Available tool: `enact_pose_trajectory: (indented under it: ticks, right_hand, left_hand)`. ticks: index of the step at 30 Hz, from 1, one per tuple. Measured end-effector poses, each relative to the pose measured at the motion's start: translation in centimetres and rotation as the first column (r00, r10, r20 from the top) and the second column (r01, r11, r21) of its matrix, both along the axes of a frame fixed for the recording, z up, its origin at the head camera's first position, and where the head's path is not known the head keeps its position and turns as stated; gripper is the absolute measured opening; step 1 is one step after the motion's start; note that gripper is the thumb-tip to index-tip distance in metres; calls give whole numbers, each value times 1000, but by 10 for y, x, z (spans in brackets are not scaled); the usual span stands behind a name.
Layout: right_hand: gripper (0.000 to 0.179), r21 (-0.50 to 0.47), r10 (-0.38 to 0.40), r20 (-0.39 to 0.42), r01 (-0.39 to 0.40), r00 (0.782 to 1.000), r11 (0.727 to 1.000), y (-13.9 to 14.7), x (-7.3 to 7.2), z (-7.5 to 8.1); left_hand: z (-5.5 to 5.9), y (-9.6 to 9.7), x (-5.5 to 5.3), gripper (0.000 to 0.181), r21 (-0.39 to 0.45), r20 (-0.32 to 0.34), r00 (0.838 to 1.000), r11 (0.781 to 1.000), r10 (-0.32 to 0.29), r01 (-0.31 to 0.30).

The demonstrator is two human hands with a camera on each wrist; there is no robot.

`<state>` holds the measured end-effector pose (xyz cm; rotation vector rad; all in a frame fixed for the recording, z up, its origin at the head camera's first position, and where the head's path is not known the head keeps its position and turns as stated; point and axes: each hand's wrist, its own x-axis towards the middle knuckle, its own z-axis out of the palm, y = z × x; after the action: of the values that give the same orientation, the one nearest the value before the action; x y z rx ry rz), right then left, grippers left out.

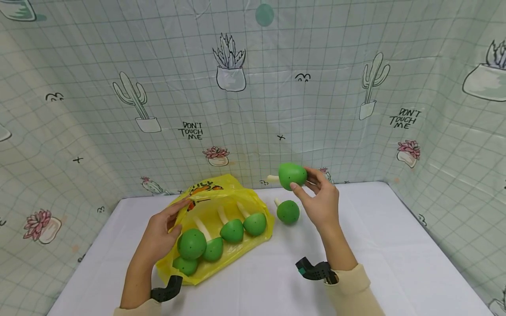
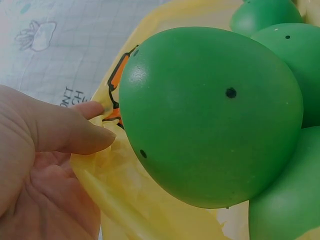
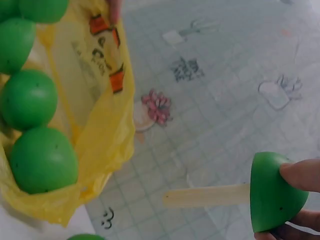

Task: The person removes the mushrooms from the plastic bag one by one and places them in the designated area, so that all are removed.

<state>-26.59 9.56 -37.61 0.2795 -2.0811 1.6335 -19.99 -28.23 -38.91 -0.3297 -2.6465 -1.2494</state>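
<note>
Right of centre in the head view, the right hand [image 1: 323, 199] has its fingers [image 1: 317, 176] clamped on a green-capped mushroom [image 1: 292, 176], stem pointing left, with a second mushroom [image 1: 287, 212] below it in the frame on the white surface [image 1: 395, 245]. Left of centre, the left hand [image 1: 159, 232] pinches the rim of a yellow bag [image 1: 231, 256] holding five more green caps [image 1: 232, 230].

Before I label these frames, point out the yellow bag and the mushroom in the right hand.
Yellow bag [image 1: 208, 209], head view, bare inner wall.
Held mushroom [image 3: 269, 196], right wrist view, green cap.
</note>
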Motion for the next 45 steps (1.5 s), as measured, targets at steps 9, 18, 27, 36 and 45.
enact_pose_trajectory:
  ticks: [9,18,27,36,45]
  right_hand:
    - [53,-25,-73,62,74,995,997,17,-20,-24]
    - [57,18,-120,207,119,971,993,29,-33,-49]
    - [57,25,-133,292,132,947,991,36,-39,-64]
    - [59,41,-130,368,123,921,992,45,-42,-70]
    - [69,97,-74,474,32,877,995,61,-42,-67]
  left_hand:
    - [0,0,-1,66,-5,-10,1000,1000,-3,3]
    - [-1,1,-1,65,-1,-6,1000,1000,-3,3]
    - [0,1,-1,64,-8,-1,1000,1000,3,-3]
    - [0,1,-1,64,-4,5,1000,1000,6,-6]
    - [0,0,-1,64,-12,0,1000,1000,4,-4]
